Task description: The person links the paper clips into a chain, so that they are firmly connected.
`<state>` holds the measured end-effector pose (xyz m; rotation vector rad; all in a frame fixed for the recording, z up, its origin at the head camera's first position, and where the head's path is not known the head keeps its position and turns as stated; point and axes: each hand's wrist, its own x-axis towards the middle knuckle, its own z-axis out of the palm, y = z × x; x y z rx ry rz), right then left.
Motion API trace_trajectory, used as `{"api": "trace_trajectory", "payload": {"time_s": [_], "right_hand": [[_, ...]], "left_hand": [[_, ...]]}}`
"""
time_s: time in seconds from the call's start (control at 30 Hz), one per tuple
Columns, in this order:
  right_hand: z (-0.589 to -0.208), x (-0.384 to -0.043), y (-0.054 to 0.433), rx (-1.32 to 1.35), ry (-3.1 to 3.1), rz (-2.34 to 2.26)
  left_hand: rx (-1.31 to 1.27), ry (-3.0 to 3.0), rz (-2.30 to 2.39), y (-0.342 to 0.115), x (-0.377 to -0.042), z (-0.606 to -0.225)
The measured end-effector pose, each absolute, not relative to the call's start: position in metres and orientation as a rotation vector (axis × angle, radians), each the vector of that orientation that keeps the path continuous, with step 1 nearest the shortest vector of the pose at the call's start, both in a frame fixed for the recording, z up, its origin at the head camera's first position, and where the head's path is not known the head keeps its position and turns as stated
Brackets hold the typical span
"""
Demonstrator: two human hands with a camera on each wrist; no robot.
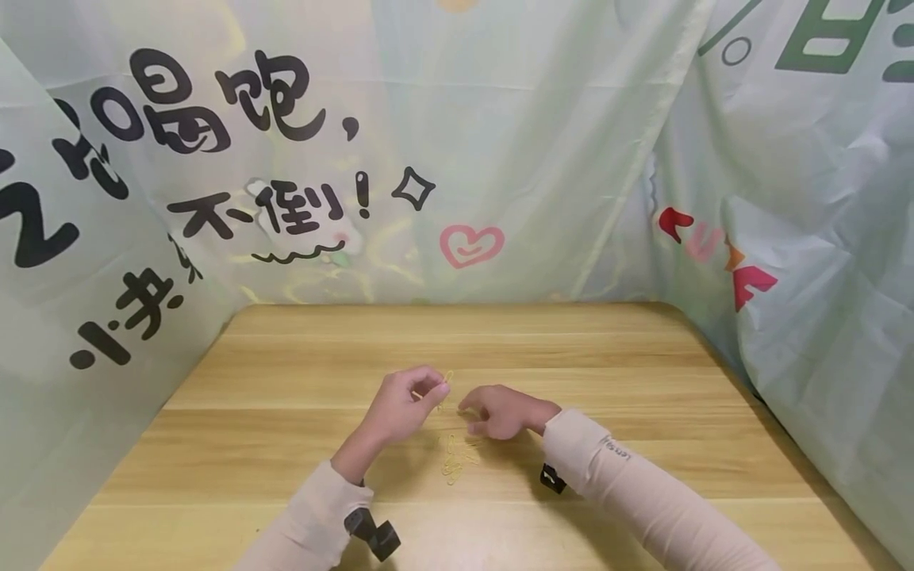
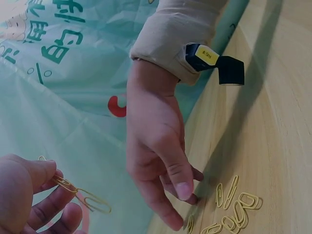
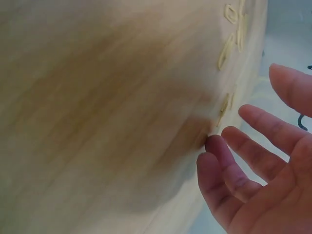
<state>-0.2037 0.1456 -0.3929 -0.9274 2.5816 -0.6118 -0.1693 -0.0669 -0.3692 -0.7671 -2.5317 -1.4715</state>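
My left hand [image 1: 409,406] is raised over the middle of the table and pinches yellow paper clips between thumb and fingers. In the left wrist view those linked paper clips [image 2: 95,202] stick out past the fingertips, one hooked through another. To the right, my right hand [image 1: 503,414] hovers low with its fingers apart, slightly bent and holding nothing. Its fingertips reach down beside the loose yellow paper clips [image 2: 236,215]; whether they touch the table is unclear. In the right wrist view the right hand's [image 3: 265,178] palm and spread fingers show, with several loose clips beyond them.
The wooden table [image 1: 286,444] has rounded back corners. Printed cloth curtains [image 1: 543,159] hang behind it and along both sides. Each wrist wears a small black device; the left one [image 1: 373,534] sits just above the tabletop.
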Motion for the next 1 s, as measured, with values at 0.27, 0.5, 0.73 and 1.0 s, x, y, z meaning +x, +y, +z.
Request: {"api": "trace_trajectory", "payload": {"time_s": [0.27,0.5,0.73,1.0], "right_hand": [[-0.3922,-0.2019,0.1417,-1.046,2.562,-0.558],[-0.3908,-0.2013,0.1410,-0.925,2.593,-0.524],[-0.3911,-0.1988,0.1422,-0.839,2.602,-0.598],[-0.3959,-0.1969,0.1417,-0.824,2.614,-0.568]], "left_hand": [[-0.747,-2.555,-1.451,-0.0678,-0.1693,-0.3703],[-0.757,-2.555,-1.449,-0.0683,-0.1701,-0.3700],[-0.760,-2.552,-1.451,-0.0683,-0.1714,-0.3706],[-0.753,-2.537,-1.467,-0.0686,-0.1703,-0.3730]]}}
